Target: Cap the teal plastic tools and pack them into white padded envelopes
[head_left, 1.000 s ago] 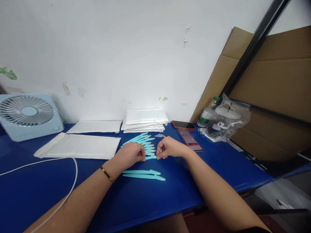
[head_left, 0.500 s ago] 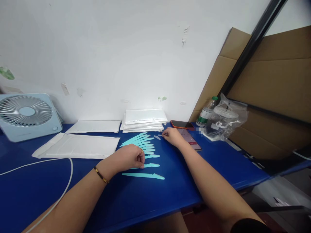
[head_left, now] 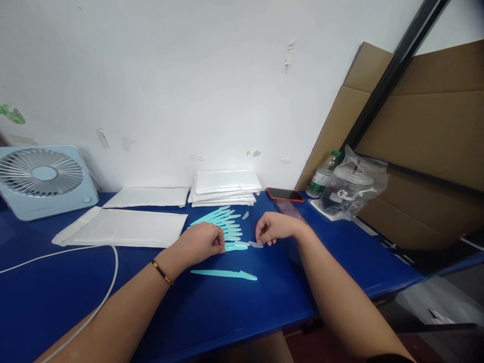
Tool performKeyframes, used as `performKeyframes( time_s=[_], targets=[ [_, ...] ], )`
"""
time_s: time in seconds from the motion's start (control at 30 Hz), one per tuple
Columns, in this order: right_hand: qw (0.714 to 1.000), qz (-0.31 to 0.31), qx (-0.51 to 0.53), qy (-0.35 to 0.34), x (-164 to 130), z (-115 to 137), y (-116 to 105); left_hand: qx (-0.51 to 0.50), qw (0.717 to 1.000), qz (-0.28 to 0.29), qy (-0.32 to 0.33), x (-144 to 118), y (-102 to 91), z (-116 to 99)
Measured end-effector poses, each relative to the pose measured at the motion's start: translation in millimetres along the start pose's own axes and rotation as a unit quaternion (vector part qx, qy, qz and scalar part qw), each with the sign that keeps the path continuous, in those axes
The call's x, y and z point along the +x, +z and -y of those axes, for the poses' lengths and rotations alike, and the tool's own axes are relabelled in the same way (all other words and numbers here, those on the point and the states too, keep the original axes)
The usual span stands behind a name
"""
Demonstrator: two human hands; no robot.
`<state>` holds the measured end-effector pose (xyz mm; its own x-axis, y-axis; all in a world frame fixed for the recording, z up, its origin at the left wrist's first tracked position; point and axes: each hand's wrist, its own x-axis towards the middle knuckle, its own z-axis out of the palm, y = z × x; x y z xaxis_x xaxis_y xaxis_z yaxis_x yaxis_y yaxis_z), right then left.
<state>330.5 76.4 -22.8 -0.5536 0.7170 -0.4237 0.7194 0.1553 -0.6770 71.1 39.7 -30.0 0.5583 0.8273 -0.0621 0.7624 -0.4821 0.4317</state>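
On the blue table [head_left: 212,312] lies a fan of several turquoise razor-like sticks [head_left: 221,218]. My left hand [head_left: 202,242] pinches the handle end of one turquoise stick [head_left: 237,246], whose tip points right. Just to its right, my right hand [head_left: 274,228] holds a small clear cap [head_left: 255,244] close to that tip. One more turquoise stick [head_left: 224,274] lies alone nearer to me. Another clear cap [head_left: 245,215] rests behind the fan.
White padded envelopes lie flat [head_left: 124,227] and in a stack [head_left: 226,186] at the back. A pale blue fan [head_left: 45,180] stands at the left, its white cable [head_left: 109,282] crossing the table. Two phones [head_left: 285,194], a bottle [head_left: 321,179] and a bagged cup [head_left: 353,186] sit right; cardboard [head_left: 427,151] leans behind.
My right hand reached back to the loose caps, took one and returned to the stick's tip. My left hand picked up one of the two near sticks and raised it toward the fan.
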Motion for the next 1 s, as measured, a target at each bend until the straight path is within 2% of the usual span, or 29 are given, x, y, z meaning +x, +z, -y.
performKeyframes(
  time_s=[0.13, 0.23, 0.33, 0.57, 0.8, 1.0],
  targets=[
    [1.0, -0.007, -0.023, -0.016, -1, 4, 4, -0.009, 1.0, 0.001, -0.001, 1, 1.1, 1],
    [0.999, 0.012, -0.025, -0.016, -3, 7, 5, -0.016, 1.0, 0.001, 0.003, 1, 2.9, 0],
    [0.999, 0.022, -0.023, -0.001, -5, 9, 7, -0.018, 1.0, 0.001, 0.008, 1, 4.8, -1],
    [0.999, 0.0, -0.022, 0.048, -7, 6, 5, -0.037, 0.999, -0.009, 0.004, 2, 6.6, 3],
    [0.999, -0.032, 0.004, -0.026, 1, 19, 17, -0.041, 0.999, -0.006, 0.009, 5, 8.2, 2],
    [0.998, -0.033, 0.006, -0.047, 4, 24, 24, -0.029, 0.999, -0.012, 0.008, 9, 11.6, 3]
  ],
)
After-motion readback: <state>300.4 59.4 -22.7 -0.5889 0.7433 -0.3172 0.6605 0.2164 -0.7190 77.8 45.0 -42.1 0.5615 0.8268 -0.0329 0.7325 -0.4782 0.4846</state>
